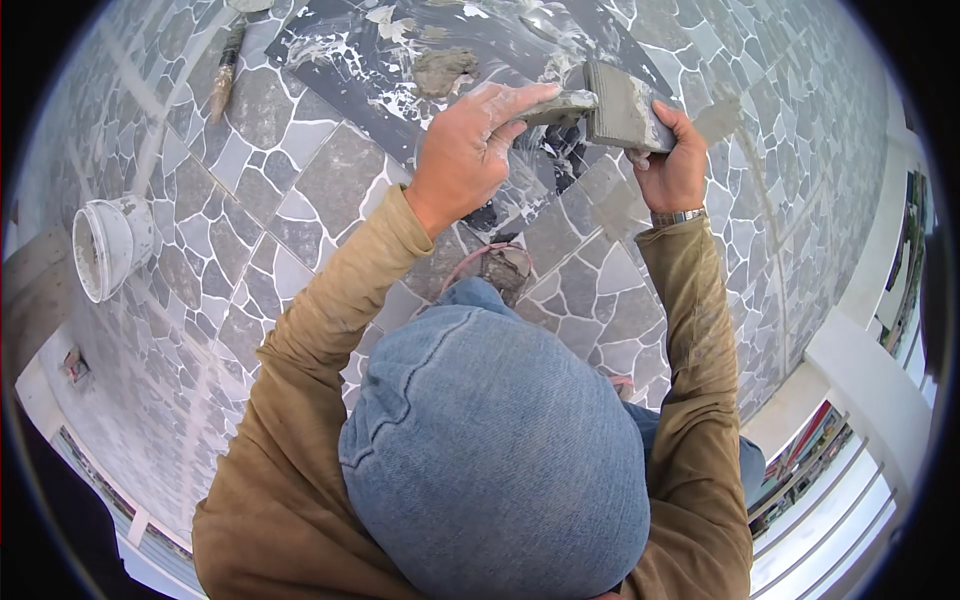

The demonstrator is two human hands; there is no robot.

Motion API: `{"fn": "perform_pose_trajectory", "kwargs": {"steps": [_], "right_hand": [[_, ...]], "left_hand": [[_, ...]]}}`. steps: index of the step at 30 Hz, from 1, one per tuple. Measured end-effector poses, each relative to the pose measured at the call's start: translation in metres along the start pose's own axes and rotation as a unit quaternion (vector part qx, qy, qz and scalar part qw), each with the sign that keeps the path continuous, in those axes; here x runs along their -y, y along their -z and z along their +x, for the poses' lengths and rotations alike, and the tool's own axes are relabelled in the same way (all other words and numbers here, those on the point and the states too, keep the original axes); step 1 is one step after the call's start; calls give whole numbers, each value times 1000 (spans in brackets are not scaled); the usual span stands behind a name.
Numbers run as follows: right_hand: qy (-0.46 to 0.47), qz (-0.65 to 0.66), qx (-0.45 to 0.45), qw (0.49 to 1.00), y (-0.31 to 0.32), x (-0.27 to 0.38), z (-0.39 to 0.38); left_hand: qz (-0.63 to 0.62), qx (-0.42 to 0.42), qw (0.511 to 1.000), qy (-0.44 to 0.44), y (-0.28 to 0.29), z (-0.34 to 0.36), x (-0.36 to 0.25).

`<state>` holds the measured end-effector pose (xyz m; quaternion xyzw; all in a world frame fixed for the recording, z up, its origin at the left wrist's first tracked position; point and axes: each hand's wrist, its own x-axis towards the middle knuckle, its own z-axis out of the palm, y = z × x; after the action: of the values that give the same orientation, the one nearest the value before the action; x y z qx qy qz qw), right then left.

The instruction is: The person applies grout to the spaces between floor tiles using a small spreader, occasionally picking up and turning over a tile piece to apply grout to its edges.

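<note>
My left hand (462, 155) grips a mortar-smeared tool (560, 108), apparently a trowel, with its grey end against the piece in my other hand. My right hand (672, 160) holds a small rectangular piece (625, 100), probably tile, coated in ridged grey mortar. Both are over a dark board (340, 55) streaked with white and grey, where a lump of mortar (445, 72) lies beyond my left hand. Below the board, between my arms, a pink hoop-like item (470, 255) shows partly behind my denim-covered knee or clothing.
Crazy-paved grey tiles (330, 180) with white joints surround me. A white bucket (110, 240) stands at left, and a long worn-handled tool (225, 70) lies at upper left. Pale beams and railings (830, 500) show at the right rim, and a small object (75, 365) sits at lower left.
</note>
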<state>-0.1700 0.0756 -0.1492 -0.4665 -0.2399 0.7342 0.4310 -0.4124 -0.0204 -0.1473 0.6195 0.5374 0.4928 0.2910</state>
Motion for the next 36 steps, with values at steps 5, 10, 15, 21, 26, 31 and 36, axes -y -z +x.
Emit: {"fn": "perform_pose_trajectory", "kwargs": {"steps": [5, 10, 15, 21, 26, 31, 36], "right_hand": [[7, 40, 83, 996, 19, 9, 18], [82, -122, 112, 983, 10, 38, 0], [180, -392, 181, 884, 0, 57, -13], [150, -483, 134, 852, 1, 69, -18], [118, -446, 167, 872, -23, 66, -36], [284, -587, 192, 733, -56, 44, -52], [347, -631, 221, 657, -70, 37, -53]], "left_hand": [[-42, 72, 997, -2, -3, -14, 7], [-512, 52, 755, 406, 6, -9, 13], [-552, 72, 728, 400, 13, 2, 19], [-549, 26, 764, 338, 34, 8, 21], [-337, -59, 898, 278, 39, 5, 27], [-280, -43, 916, 284, 43, -2, 18], [-244, -19, 938, 246, 45, -10, 8]]}}
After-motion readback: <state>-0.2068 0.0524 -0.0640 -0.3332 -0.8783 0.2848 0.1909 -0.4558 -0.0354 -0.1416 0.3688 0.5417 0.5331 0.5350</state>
